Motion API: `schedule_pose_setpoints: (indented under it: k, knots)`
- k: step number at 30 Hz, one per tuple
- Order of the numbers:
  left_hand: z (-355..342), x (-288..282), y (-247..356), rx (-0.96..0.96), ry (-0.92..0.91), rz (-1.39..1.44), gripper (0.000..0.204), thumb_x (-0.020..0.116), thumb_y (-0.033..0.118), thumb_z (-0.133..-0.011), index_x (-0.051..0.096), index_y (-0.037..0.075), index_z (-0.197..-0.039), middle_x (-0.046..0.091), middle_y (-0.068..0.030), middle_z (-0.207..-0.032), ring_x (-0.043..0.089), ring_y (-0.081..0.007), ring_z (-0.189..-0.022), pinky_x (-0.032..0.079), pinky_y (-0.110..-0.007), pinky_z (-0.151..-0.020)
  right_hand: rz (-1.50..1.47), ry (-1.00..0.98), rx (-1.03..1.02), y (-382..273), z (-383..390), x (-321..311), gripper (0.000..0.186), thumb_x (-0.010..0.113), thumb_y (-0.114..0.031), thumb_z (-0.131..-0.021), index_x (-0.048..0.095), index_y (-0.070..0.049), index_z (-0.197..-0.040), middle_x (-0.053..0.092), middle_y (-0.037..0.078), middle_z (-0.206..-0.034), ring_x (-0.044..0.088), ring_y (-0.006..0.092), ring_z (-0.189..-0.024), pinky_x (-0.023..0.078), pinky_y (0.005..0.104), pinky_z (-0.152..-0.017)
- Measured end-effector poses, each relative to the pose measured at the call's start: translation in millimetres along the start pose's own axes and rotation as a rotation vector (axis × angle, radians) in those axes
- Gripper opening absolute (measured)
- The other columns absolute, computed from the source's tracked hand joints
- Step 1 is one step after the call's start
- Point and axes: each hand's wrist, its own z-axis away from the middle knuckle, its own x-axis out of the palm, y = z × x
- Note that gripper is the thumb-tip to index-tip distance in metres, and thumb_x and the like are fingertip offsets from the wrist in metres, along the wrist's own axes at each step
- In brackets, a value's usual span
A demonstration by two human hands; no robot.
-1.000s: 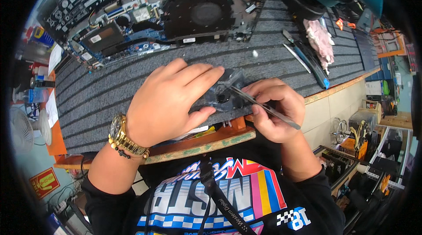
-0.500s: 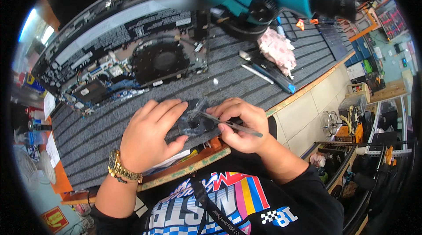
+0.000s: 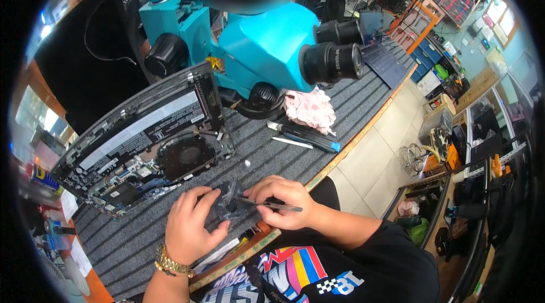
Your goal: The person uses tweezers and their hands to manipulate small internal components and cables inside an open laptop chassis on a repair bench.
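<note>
Between my hands, near the table's front edge, lies a small dark flat piece with shiny clear plastic about it [image 3: 230, 200]. I cannot make out its exact kind. My left hand [image 3: 192, 222] rests beside it with thumb and fingers apart, the fingertips at its left edge. In my right hand [image 3: 284, 200] is a pair of thin grey tweezers [image 3: 273, 205], pinched between thumb and fingers. Their tip points left onto the piece. Behind my left hand an opened laptop base [image 3: 153, 150] leans upright, its battery, fan and circuit board bare.
A teal microscope [image 3: 267, 47] stands behind. Crumpled pinkish tissue [image 3: 309, 111], a white stick-like tool [image 3: 292, 143] and a dark tool with a blue end [image 3: 312, 139] lie right of the laptop. A closed-in wooden edge [image 3: 363, 127] bounds the striped mat [image 3: 267, 161] on the right.
The view has tilted up, so the microscope and the room behind show more. My hands stay at the dark piece, the tweezers still on it.
</note>
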Motion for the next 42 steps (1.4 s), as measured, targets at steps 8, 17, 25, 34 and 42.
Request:
schedule_pose_setpoints:
  k: [8,17,25,34,42]
  knots:
    - [-11.4,-9.3,18.3,-0.012,-0.010,0.022,0.063,0.091,0.021,-0.072,0.074,0.002,-0.129,0.072,-0.0179,-0.130,0.070,-0.0402,-0.118,0.057,-0.048,-0.102,-0.007,0.024,0.036,-14.4,-2.9,-14.0,0.017,0.079,-0.005,-0.089,0.069,-0.003,-0.103,0.079,0.017,-0.109,0.078,0.0367,-0.106,0.059,0.0453,-0.097]
    - [22.3,-12.5,-15.8,0.001,0.003,0.010,0.065,0.092,0.024,-0.077,0.072,0.002,-0.135,0.071,-0.0190,-0.133,0.069,-0.0419,-0.120,0.057,-0.049,-0.104,0.056,0.002,0.006,-9.3,-7.6,23.7,0.014,0.079,0.000,-0.089,0.071,-0.001,-0.100,0.079,0.018,-0.104,0.081,0.0343,-0.103,0.064,0.0421,-0.091]
    - [73.8,1.9,-86.2,0.012,-0.023,0.020,0.062,0.092,0.025,-0.080,0.073,0.006,-0.136,0.072,-0.0149,-0.135,0.070,-0.0381,-0.115,0.058,-0.046,-0.099,-0.019,0.087,0.071,31.0,21.1,112.5,0.018,0.078,0.004,-0.087,0.068,0.000,-0.101,0.078,0.017,-0.100,0.082,0.0359,-0.102,0.064,0.0426,-0.090]
    - [92.7,18.1,-113.6,0.011,-0.010,0.057,0.064,0.093,0.023,-0.078,0.072,0.004,-0.136,0.072,-0.0154,-0.134,0.070,-0.0380,-0.112,0.059,-0.046,-0.097,0.000,0.042,0.049,45.6,26.4,132.3,0.018,0.078,0.003,-0.086,0.066,0.000,-0.100,0.079,0.018,-0.098,0.082,0.0379,-0.099,0.064,0.0442,-0.089]
    - [91.2,24.5,-120.0,0.002,-0.024,0.070,0.065,0.094,0.024,-0.078,0.072,0.003,-0.135,0.073,-0.0161,-0.134,0.070,-0.0380,-0.112,0.058,-0.046,-0.099,0.061,-0.001,0.025,53.0,25.2,133.3,0.019,0.080,0.000,-0.083,0.068,-0.003,-0.097,0.079,0.015,-0.095,0.082,0.0387,-0.100,0.060,0.0453,-0.090]
